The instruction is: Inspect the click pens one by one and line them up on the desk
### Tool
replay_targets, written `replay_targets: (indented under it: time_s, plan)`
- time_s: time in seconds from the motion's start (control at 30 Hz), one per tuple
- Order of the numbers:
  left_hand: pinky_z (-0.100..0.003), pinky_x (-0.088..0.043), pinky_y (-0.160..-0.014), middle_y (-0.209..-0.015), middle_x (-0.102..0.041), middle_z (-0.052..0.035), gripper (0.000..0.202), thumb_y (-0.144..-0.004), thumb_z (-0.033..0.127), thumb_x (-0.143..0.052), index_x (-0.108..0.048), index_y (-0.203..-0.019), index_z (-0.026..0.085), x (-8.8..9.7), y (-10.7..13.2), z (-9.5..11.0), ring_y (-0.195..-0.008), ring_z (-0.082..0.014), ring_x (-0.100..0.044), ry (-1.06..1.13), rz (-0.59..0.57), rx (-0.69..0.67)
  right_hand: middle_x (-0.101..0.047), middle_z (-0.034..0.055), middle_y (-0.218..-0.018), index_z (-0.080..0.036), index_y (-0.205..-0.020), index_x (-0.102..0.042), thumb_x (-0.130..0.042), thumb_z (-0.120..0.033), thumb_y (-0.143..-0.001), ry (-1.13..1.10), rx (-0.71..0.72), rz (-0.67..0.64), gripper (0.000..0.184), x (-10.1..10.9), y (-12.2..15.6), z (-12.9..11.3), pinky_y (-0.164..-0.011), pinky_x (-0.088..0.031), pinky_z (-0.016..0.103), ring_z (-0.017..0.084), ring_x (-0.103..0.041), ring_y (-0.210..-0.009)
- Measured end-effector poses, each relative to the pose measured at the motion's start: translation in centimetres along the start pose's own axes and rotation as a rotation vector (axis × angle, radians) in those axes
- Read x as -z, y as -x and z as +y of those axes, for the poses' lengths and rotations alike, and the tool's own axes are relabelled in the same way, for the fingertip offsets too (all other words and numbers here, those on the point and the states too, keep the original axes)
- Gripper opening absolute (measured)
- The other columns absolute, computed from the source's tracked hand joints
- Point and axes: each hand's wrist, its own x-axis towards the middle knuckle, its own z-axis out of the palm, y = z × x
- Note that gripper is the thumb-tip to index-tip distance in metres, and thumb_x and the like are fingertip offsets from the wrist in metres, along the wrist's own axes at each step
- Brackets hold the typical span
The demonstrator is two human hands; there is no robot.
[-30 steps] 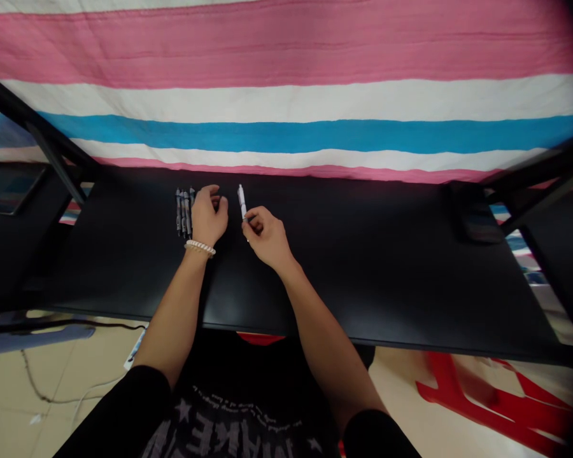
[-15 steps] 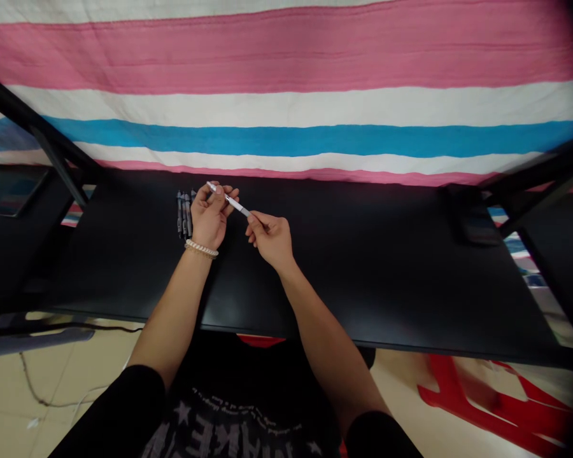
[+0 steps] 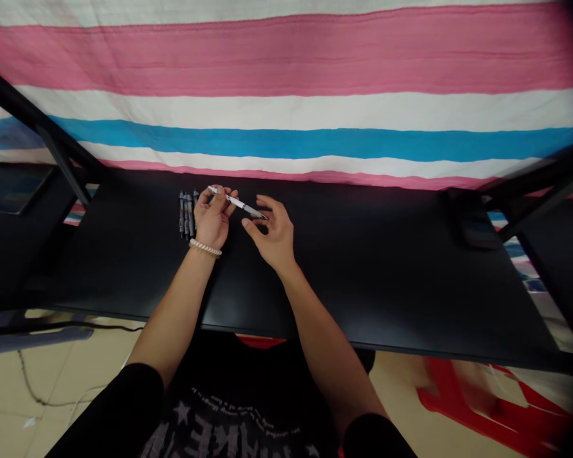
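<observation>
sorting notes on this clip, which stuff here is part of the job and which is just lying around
Part of the job:
white pen held in the left hand
right hand beside its tip
row of dark pens

Just lying about:
striped cloth
red plastic stool

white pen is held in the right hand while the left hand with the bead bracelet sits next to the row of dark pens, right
Not quite: the head view shows the white pen held in the left hand, not the right hand, which is open near its tip. The rest is right: the left hand, with the bead bracelet, sits next to the row of dark pens.
</observation>
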Motion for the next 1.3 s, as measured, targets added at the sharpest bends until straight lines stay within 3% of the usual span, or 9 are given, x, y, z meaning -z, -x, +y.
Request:
replay_targets:
  time_s: [0.1, 0.17, 0.3, 0.43, 0.53, 0.63, 0.93, 1.1, 1.3]
  plan:
    - [-0.03, -0.056, -0.091, -0.084, -0.071, 0.0008, 0.023, -0.078, 0.022, -0.083, -0.061, -0.086, 0.019, 0.0, 0.0, 0.0, -0.083, -0.0124, -0.073, 0.026, 0.01, 0.011, -0.068, 0.0057, -0.096, -0.023, -0.095, -0.074, -0.064, -0.029, -0.09, -0.023, 0.007, 0.014, 0.012, 0.0, 0.0, 0.1, -0.079, -0.061, 0.037, 0.018, -0.069, -0.085]
    - [-0.029, -0.056, -0.091, -0.083, -0.071, 0.0009, 0.023, -0.077, 0.022, -0.083, -0.062, -0.085, 0.019, -0.1, 0.0, 0.0, -0.082, -0.0124, -0.073, 0.041, 0.008, 0.019, -0.067, 0.006, -0.105, -0.023, -0.086, -0.074, -0.069, -0.025, -0.087, -0.001, 0.075, 0.038, 0.006, -0.1, -0.1, 0.1, -0.087, -0.061, 0.039, 0.019, -0.069, -0.093]
    - [-0.028, -0.056, -0.088, -0.081, -0.071, 0.0013, 0.023, -0.078, 0.022, -0.083, -0.061, -0.084, 0.02, -0.3, 0.1, 0.1, -0.08, -0.0117, -0.073, 0.043, 0.005, 0.028, -0.069, 0.0048, -0.098, -0.025, -0.098, -0.074, -0.067, -0.03, -0.09, -0.035, 0.018, 0.063, 0.013, -0.1, -0.2, 0.2, -0.077, -0.063, 0.034, 0.017, -0.07, -0.086]
    - [-0.028, -0.056, -0.088, -0.081, -0.071, 0.001, 0.022, -0.079, 0.021, -0.082, -0.061, -0.083, 0.02, -0.2, 0.0, 0.2, -0.08, -0.0118, -0.072, 0.06, 0.008, 0.024, -0.068, 0.0055, -0.111, -0.026, -0.1, -0.074, -0.07, -0.029, -0.087, 0.048, 0.094, 0.06, 0.014, 0.0, -0.2, 0.3, -0.088, -0.061, 0.035, 0.018, -0.069, -0.1]
    - [-0.029, -0.056, -0.09, -0.082, -0.071, 0.0005, 0.02, -0.079, 0.02, -0.082, -0.062, -0.083, 0.019, -0.2, 0.0, 0.2, -0.081, -0.0123, -0.072, 0.06, 0.017, 0.026, -0.07, 0.0051, -0.101, -0.024, -0.112, -0.071, -0.068, -0.031, -0.09, -0.006, 0.044, 0.039, 0.024, 0.0, -0.1, 0.4, -0.077, -0.062, 0.03, 0.015, -0.071, -0.086]
    - [-0.03, -0.056, -0.089, -0.082, -0.07, 0.0002, 0.019, -0.08, 0.02, -0.081, -0.063, -0.083, 0.019, -0.2, 0.1, 0.2, -0.081, -0.0127, -0.072, 0.053, 0.022, 0.02, -0.071, 0.0034, -0.089, -0.022, -0.097, -0.074, -0.065, -0.031, -0.092, 0.021, 0.059, 0.057, 0.014, 0.0, 0.0, 0.1, -0.069, -0.06, 0.029, 0.014, -0.069, -0.073]
    - [-0.029, -0.055, -0.091, -0.083, -0.07, -0.0002, 0.012, -0.087, 0.016, -0.073, -0.063, -0.079, 0.019, 0.4, -0.8, 0.8, -0.086, -0.0121, -0.072, 0.063, 0.175, 0.003, -0.075, 0.0028, -0.095, -0.025, -0.088, -0.076, -0.065, -0.024, -0.092, 0.204, 0.244, 0.142, 0.011, 0.6, 0.2, -0.8, -0.08, -0.062, 0.035, 0.017, -0.071, -0.086]
    - [-0.027, -0.056, -0.088, -0.082, -0.071, 0.0001, 0.016, -0.082, 0.018, -0.078, -0.062, -0.081, 0.018, -0.2, 0.0, 0.3, -0.081, -0.0113, -0.072, 0.054, 0.075, 0.032, -0.075, 0.0029, -0.094, -0.024, -0.088, -0.075, -0.064, -0.02, -0.092, 0.199, 0.354, 0.14, 0.012, 0.6, 0.1, -0.7, -0.082, -0.062, 0.034, 0.016, -0.072, -0.087]
    - [-0.027, -0.057, -0.088, -0.082, -0.071, 0.0003, 0.018, -0.083, 0.019, -0.078, -0.061, -0.084, 0.019, -0.4, 0.6, -0.4, -0.082, -0.0116, -0.073, 0.06, 0.012, 0.076, -0.076, 0.0028, -0.095, -0.025, -0.086, -0.076, -0.067, -0.023, -0.091, 0.194, 0.281, 0.177, 0.011, 0.5, 0.3, -0.5, -0.085, -0.062, 0.037, 0.017, -0.073, -0.088]
